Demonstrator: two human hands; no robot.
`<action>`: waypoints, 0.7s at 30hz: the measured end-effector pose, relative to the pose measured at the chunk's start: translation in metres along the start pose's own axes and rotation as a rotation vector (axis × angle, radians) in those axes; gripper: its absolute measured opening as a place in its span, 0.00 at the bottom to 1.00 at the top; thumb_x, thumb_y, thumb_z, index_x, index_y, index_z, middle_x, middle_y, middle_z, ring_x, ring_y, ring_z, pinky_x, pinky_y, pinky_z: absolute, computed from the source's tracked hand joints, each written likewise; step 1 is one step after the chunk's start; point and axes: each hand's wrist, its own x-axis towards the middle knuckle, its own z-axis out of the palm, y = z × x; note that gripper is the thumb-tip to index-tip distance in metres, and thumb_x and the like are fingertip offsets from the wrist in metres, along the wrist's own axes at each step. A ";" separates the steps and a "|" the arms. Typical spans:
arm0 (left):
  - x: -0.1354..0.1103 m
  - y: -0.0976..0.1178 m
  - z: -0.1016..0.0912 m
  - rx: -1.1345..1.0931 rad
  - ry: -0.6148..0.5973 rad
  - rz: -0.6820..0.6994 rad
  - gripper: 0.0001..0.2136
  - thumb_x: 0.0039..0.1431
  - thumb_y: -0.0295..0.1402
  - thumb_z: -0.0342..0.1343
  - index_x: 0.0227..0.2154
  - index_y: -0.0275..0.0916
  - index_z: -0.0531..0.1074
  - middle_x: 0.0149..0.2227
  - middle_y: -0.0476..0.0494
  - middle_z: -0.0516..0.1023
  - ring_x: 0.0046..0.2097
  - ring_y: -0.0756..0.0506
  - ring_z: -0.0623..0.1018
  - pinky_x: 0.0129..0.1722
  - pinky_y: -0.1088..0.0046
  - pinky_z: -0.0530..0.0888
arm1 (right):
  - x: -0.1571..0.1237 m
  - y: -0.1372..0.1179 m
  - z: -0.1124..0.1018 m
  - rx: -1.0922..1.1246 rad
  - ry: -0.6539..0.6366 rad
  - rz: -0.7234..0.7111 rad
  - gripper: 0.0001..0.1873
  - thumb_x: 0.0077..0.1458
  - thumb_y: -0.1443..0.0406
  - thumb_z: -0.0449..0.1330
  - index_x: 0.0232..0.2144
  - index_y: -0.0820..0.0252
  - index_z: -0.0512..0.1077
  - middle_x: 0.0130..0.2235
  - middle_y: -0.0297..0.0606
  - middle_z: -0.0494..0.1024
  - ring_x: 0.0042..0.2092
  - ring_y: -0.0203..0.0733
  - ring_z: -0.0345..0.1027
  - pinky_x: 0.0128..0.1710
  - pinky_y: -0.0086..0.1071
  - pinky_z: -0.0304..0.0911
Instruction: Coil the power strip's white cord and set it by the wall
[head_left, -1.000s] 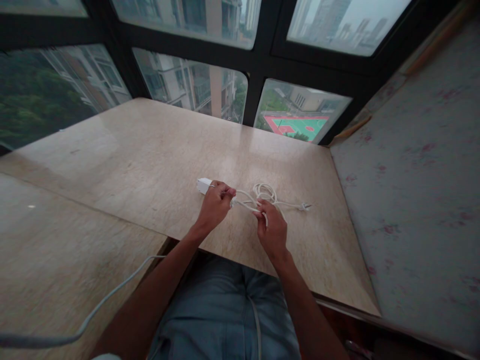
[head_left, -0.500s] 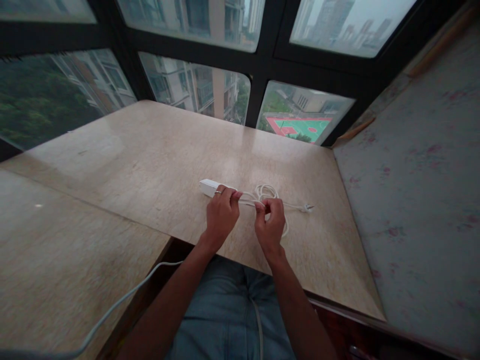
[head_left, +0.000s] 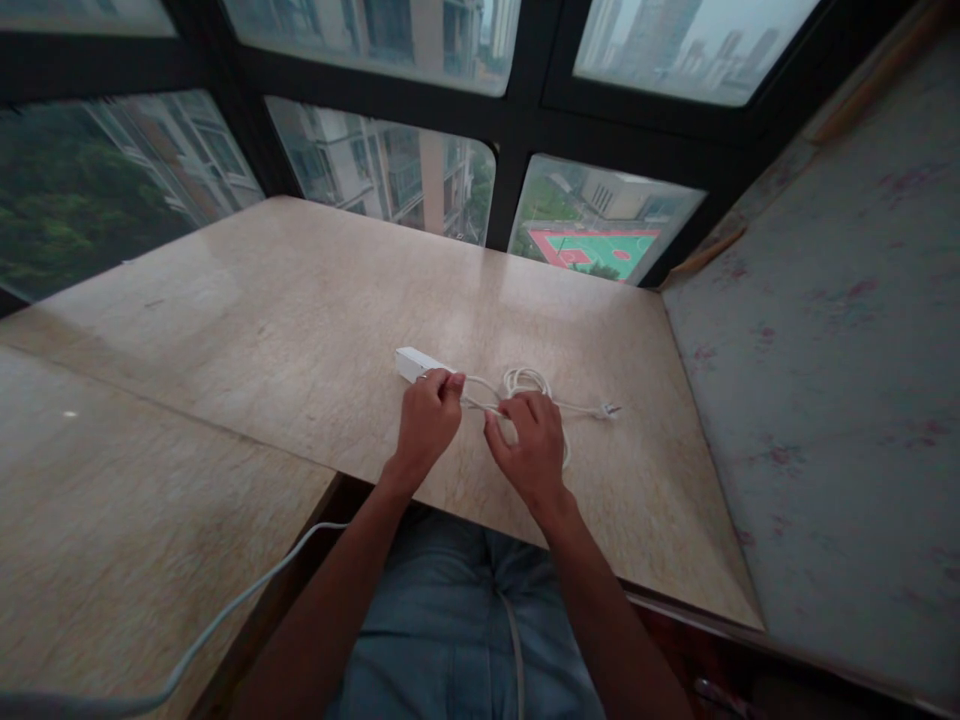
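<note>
A white power strip lies on the stone-patterned counter, its right end hidden by my left hand. The fingers of that hand are closed in a pinch on the white cord close to the strip. To the right, my right hand is over the cord, thumb and fingers apart, its fingertips touching or very near the strands. Behind its fingers lies a loose coil of the same cord. The plug rests on the counter at the cord's right end.
The counter runs back to dark-framed windows. A flower-patterned wall bounds it on the right. Another pale cable crosses the lower left, over the counter's cut-out edge. My legs are close to the front edge.
My right hand has spread its thumb and fingers and moved slightly left along the cord. My left hand keeps its pinch near the strip. The whole view has shifted a little.
</note>
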 end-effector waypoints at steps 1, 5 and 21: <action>0.001 -0.003 0.000 -0.026 -0.015 -0.014 0.14 0.63 0.36 0.46 0.22 0.40 0.64 0.25 0.46 0.73 0.30 0.47 0.72 0.32 0.70 0.66 | 0.003 -0.001 -0.002 -0.051 -0.047 -0.046 0.06 0.58 0.64 0.57 0.29 0.57 0.69 0.33 0.40 0.71 0.39 0.46 0.62 0.41 0.40 0.57; 0.003 -0.017 0.002 -0.127 -0.055 -0.093 0.15 0.63 0.38 0.46 0.21 0.39 0.64 0.22 0.48 0.70 0.28 0.48 0.71 0.29 0.72 0.65 | 0.013 -0.004 -0.001 -0.149 -0.234 -0.149 0.06 0.56 0.62 0.61 0.30 0.58 0.72 0.33 0.41 0.72 0.38 0.46 0.64 0.39 0.40 0.57; 0.002 -0.022 0.005 -0.083 0.035 -0.082 0.16 0.61 0.43 0.52 0.22 0.39 0.71 0.21 0.48 0.74 0.26 0.49 0.72 0.28 0.73 0.65 | 0.014 0.010 0.021 0.094 -0.205 0.069 0.10 0.58 0.61 0.58 0.26 0.58 0.71 0.25 0.34 0.72 0.27 0.36 0.63 0.27 0.29 0.51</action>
